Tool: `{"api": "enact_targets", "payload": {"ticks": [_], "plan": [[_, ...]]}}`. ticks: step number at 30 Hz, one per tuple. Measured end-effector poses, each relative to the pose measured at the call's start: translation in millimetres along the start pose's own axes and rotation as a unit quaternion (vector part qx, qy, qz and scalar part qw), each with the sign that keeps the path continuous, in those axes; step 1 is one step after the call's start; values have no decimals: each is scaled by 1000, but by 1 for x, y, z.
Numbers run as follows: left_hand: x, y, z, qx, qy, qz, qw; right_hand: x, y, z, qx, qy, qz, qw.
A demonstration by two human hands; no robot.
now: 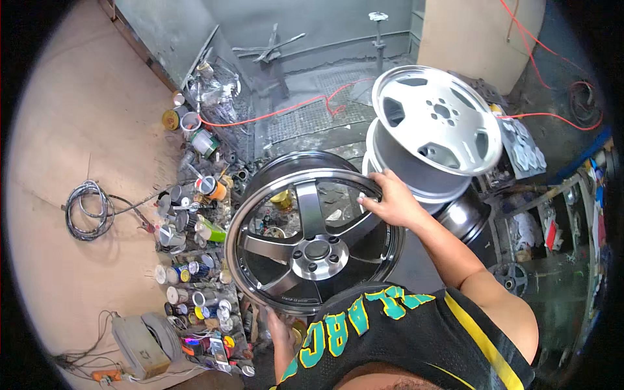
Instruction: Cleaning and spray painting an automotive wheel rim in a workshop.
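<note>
A multi-spoke alloy wheel rim [316, 214] with dark and bright metal faces stands tilted in front of my body. My right hand [393, 200] is closed over its upper right edge, with something small and white at a fingertip. From below, my left hand [281, 330] holds the lower left edge; its fingers are partly hidden behind the rim. The bottom of the rim is close to my black jersey [416, 338].
Silver wheel rims [448, 84] are stacked at the right. Paint cans [205, 144] and jars crowd the left side. A red hose [273, 114] crosses the floor behind. A coiled cable [89, 211] hangs at far left, above a grey box [140, 344]. A cluttered shelf [552, 227] stands right.
</note>
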State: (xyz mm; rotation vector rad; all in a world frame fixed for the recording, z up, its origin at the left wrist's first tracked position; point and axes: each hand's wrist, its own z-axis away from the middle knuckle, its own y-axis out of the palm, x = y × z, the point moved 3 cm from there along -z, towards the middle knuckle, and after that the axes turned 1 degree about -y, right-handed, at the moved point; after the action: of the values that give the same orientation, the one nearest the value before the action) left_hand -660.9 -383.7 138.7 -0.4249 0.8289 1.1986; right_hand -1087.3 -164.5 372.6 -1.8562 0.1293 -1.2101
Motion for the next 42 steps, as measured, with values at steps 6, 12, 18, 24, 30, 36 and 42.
{"api": "enact_targets", "payload": {"ticks": [6, 12, 18, 24, 30, 36, 42], "plan": [[-90, 49, -143, 96, 46, 37, 994, 20, 47, -172, -14, 13, 23, 1000], [-186, 114, -242, 115, -26, -21, 993, 9, 61, -294, -7, 56, 46, 997], [-237, 210, -326, 90, -5, -60, 994, -49, 65, -440, 27, 81, 77, 993], [-291, 342, -410, 55, 28, -94, 994, -114, 54, -622, 57, 122, 73, 988], [-320, 464, -461, 7, 7, -75, 997, -141, 13, -756, 87, 99, 82, 988], [-364, 590, -526, 68, 21, -55, 996, -185, -60, -836, 5, 97, 109, 989], [-405, 730, -625, 150, -24, -133, 979, -264, -112, -891, -80, 165, 129, 975]]}}
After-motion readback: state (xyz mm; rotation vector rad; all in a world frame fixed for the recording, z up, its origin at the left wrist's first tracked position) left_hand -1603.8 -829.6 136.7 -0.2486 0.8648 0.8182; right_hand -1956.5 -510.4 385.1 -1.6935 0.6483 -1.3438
